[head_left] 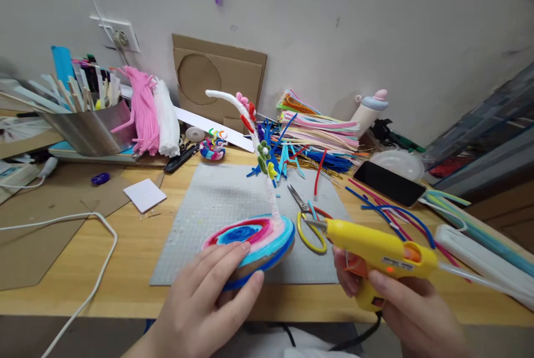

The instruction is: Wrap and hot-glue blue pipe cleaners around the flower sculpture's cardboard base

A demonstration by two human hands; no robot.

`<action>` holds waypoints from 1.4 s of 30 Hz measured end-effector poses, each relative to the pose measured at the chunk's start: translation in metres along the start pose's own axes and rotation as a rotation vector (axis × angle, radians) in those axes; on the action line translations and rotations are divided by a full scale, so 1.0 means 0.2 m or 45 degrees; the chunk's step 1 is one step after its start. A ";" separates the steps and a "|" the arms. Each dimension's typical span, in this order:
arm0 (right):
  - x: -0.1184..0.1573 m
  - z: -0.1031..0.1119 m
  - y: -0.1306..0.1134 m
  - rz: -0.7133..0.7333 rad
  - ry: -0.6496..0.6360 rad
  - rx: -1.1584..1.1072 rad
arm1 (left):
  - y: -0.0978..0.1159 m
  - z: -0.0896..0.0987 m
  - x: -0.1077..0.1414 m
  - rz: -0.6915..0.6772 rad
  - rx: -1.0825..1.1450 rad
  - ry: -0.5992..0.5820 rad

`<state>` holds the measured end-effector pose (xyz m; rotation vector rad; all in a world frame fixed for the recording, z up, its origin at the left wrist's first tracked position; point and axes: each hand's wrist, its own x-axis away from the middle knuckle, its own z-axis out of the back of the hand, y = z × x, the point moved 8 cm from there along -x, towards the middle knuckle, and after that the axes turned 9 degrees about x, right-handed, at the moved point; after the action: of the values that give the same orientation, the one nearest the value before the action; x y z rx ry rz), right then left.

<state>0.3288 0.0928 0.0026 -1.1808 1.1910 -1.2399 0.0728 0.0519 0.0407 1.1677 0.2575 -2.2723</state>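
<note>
My left hand point(212, 291) grips the near left edge of a round craft base point(258, 249), fingers on top and thumb along its side. Swirls of blue, red, pink and light blue pipe cleaner cover the base. From its far right side rises a white wrapped stem point(273, 199), curving left at the top and carrying small pink, red, green and yellow flowers point(263, 150). In my right hand point(400, 302) is a yellow hot glue gun point(367, 244), its indicator glowing orange. The nozzle points left, to the right of the base and apart from it. A glue stick protrudes from its back.
Scissors point(311, 227) lie on the grey cutting mat point(179, 235). Pipe cleaner bundles point(319, 132) and a phone point(390, 182) are at the back right. A metal container of sticks point(94, 130) stands left, near a white cable point(110, 241). Cardboard point(242, 77) leans against the wall.
</note>
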 end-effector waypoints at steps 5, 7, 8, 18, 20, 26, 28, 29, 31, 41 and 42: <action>0.09 0.00 0.06 -0.214 0.033 0.259 | -0.01 0.01 0.00 -0.001 -0.021 -0.083; 0.12 0.00 0.02 -0.255 0.097 0.430 | -0.01 0.00 -0.01 -0.011 -0.007 -0.096; 0.13 0.00 -0.01 -0.236 0.116 0.517 | -0.02 0.00 -0.01 -0.012 0.001 -0.102; 0.05 -0.19 -0.22 0.214 -0.206 0.831 | -0.10 -0.05 -0.04 0.469 0.214 -0.077; 0.04 -0.21 -0.24 0.272 -0.238 0.885 | -0.12 -0.06 -0.06 0.578 0.280 -0.086; 0.03 -0.23 -0.25 0.327 -0.296 0.959 | -0.13 -0.06 -0.10 0.625 0.329 -0.099; 0.03 -0.23 -0.25 0.334 -0.277 0.982 | -0.13 -0.07 -0.08 0.634 0.340 -0.086; 0.03 -0.22 -0.25 0.335 -0.267 0.997 | -0.14 -0.07 -0.07 0.638 0.343 -0.075; 0.03 -0.22 -0.25 0.340 -0.251 1.019 | -0.14 -0.07 -0.05 0.623 0.346 -0.053; 0.03 -0.22 -0.24 0.331 -0.226 1.011 | -0.13 -0.06 -0.08 0.563 0.453 -0.015; 0.03 -0.22 -0.24 0.329 -0.229 1.007 | -0.12 -0.06 -0.09 0.552 0.456 -0.016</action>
<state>0.2826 0.0880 0.0491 -0.5135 0.5881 -1.2026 0.0751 0.0843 0.0455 1.2389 -0.3898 -1.9809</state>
